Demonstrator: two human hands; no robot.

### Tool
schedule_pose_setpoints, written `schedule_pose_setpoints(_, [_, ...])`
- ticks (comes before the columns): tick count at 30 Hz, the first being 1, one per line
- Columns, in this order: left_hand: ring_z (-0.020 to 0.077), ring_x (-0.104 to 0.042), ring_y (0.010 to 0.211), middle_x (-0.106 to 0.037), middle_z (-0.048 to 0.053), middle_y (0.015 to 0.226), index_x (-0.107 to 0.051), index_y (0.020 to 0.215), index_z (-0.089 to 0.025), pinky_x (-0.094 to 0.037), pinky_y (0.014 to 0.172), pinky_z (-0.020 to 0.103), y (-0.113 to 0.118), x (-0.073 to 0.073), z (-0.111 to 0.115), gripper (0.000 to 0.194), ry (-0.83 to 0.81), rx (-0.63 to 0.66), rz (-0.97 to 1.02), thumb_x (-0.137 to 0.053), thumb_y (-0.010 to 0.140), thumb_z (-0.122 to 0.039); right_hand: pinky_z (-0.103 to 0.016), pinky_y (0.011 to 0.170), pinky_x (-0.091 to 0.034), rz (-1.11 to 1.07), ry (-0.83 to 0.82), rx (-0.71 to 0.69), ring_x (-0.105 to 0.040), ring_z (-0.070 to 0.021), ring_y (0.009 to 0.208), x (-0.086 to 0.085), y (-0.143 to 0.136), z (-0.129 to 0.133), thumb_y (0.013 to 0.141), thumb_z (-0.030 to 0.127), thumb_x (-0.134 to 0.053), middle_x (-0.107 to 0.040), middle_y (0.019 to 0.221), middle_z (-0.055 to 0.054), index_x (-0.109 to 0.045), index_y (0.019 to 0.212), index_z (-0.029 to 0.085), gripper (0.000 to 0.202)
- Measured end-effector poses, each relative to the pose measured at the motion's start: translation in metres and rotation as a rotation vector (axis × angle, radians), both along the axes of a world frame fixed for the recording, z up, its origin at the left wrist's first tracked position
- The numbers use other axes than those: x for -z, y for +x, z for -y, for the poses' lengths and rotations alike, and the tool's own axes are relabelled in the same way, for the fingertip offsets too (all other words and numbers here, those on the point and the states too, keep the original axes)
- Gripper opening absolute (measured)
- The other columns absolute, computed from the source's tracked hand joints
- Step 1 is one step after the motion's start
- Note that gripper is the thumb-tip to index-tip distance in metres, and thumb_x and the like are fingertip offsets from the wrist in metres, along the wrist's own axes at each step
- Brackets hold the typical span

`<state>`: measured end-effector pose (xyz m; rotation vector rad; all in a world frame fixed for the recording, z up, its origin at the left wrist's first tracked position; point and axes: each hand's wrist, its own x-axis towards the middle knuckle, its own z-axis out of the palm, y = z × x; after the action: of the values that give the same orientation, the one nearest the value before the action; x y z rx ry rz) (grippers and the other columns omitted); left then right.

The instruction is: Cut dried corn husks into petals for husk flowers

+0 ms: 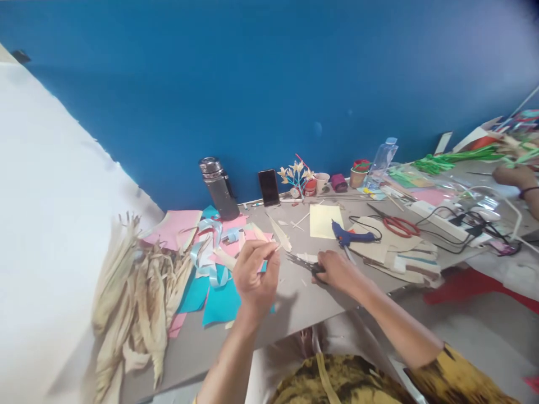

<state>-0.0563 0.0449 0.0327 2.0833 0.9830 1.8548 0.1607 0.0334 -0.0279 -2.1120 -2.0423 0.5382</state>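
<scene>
My left hand (pixel 256 275) is raised over the near part of the table, thumb and forefinger pinched on a small pale piece of corn husk (pixel 278 246). Just beyond the fingertips lies a longer pale husk strip (pixel 279 233). To the right, my right hand (pixel 339 272) grips the black handles of a pair of scissors (pixel 304 262). Their blades point left toward the pinched fingers, slightly parted and not touching them. Small pale scraps lie around the blades. A blue glue gun (pixel 351 233) rests beyond my right hand.
Dried corn husks (pixel 145 308) hang over the left table edge, beside blue paper (pixel 222 303) and ribbon. A flask (pixel 219 189), phone (pixel 268 187) and husk flowers (pixel 297 174) stand along the wall. Red-handled scissors (pixel 400 226), cables and a power strip (pixel 446 221) lie right, near another person's hand (pixel 516 177).
</scene>
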Motion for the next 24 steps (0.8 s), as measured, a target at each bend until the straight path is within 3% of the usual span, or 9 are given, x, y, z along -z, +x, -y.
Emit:
schedule_pose_setpoints(3, [0.0141,-0.062,0.074,-0.067,0.004,0.084,-0.073,0.098,-0.024,-0.048,0.066,0.025,-0.008,0.000,-0.002,0.025,0.243,-0.013,-0.126,-0.064,0.082,-0.008,-0.023,0.059,-0.031,-0.134,-0.081,-0.025,-0.058,-0.0177,0.076,-0.003,0.008,-0.007,0.065,0.025,-0.079,-0.065,0.085,-0.004,-0.064,0.090,0.017,0.030])
schedule_pose_setpoints(5, [0.0153,-0.062,0.073,-0.068,0.004,0.083,-0.075,0.099,-0.027,-0.048,0.066,0.026,-0.012,-0.001,-0.001,0.027,0.269,0.004,-0.173,-0.066,0.081,-0.008,-0.023,0.059,-0.033,-0.279,-0.090,-0.041,-0.057,-0.0155,0.073,-0.011,0.012,-0.007,0.064,0.023,-0.079,-0.066,0.086,-0.003,-0.065,0.092,0.017,0.031])
schedule_pose_setpoints(7, [0.0166,-0.062,0.072,-0.069,0.005,0.082,-0.077,0.096,-0.030,-0.047,0.067,0.027,-0.014,-0.003,0.001,0.028,0.216,0.025,-0.212,-0.068,0.079,-0.010,-0.023,0.057,-0.035,-0.566,-0.042,-0.033,-0.054,-0.0134,0.066,-0.025,0.011,-0.003,0.072,0.032,-0.075,-0.067,0.083,-0.004,-0.067,0.090,0.016,0.025])
schedule_pose_setpoints(9, [0.0172,-0.062,0.071,-0.070,0.006,0.081,-0.079,0.093,-0.032,-0.047,0.069,0.028,-0.014,-0.004,0.002,0.027,0.125,0.079,-0.244,-0.070,0.078,-0.012,-0.023,0.051,-0.030,-0.967,0.004,-0.028,-0.049,-0.0110,0.058,-0.042,0.004,0.004,0.081,0.050,-0.065,-0.066,0.080,-0.005,-0.068,0.089,0.014,0.037])
schedule_pose_setpoints(11, [0.0177,-0.060,0.069,-0.070,0.007,0.079,-0.080,0.089,-0.033,-0.046,0.070,0.030,-0.013,-0.004,0.001,0.024,0.015,0.134,-0.241,-0.071,0.077,-0.014,-0.022,0.046,-0.024,-1.309,-0.006,-0.091,-0.044,-0.0085,0.052,-0.058,-0.007,0.011,0.080,0.066,-0.062,-0.066,0.080,-0.007,-0.069,0.090,0.013,0.055])
schedule_pose_setpoints(13, [0.0183,-0.059,0.068,-0.069,0.007,0.077,-0.080,0.085,-0.033,-0.045,0.072,0.031,-0.010,-0.005,0.001,0.019,-0.122,0.183,-0.209,-0.074,0.076,-0.018,-0.022,0.045,-0.020,-1.471,-0.004,-0.142,-0.038,-0.0066,0.049,-0.070,-0.019,0.016,0.076,0.068,-0.067,-0.064,0.073,-0.005,-0.069,0.082,0.012,0.056])
schedule_pose_setpoints(19, [0.0191,-0.062,0.076,-0.070,0.007,0.089,-0.077,0.089,-0.027,-0.049,0.076,0.031,-0.001,-0.007,0.008,0.013,-0.524,0.237,0.187,-0.072,0.077,-0.031,-0.022,0.046,-0.022,-1.353,0.212,0.015,-0.033,-0.0065,0.048,-0.075,-0.033,0.021,0.079,0.047,-0.074,-0.052,0.056,0.003,-0.065,0.071,0.015,0.034])
schedule_pose_setpoints(21, [0.0178,-0.062,0.069,-0.069,0.006,0.085,-0.074,0.092,-0.022,-0.050,0.068,0.030,0.004,-0.007,0.012,0.020,-0.748,0.356,0.322,-0.067,0.081,-0.037,-0.023,0.046,-0.024,-1.252,0.269,0.032,-0.034,-0.0076,0.049,-0.075,-0.031,0.024,0.081,0.046,-0.070,-0.052,0.057,0.003,-0.064,0.071,0.015,0.033])
schedule_pose_setpoints(24, [0.0180,-0.062,0.067,-0.066,0.005,0.074,-0.070,0.084,-0.017,-0.049,0.062,0.029,0.013,-0.006,0.017,0.022,-0.978,0.577,0.347,-0.066,0.080,-0.039,-0.023,0.047,-0.027,-1.125,0.291,0.016,-0.036,-0.0085,0.050,-0.077,-0.031,0.030,0.084,0.045,-0.065,-0.052,0.058,0.003,-0.062,0.070,0.016,0.032])
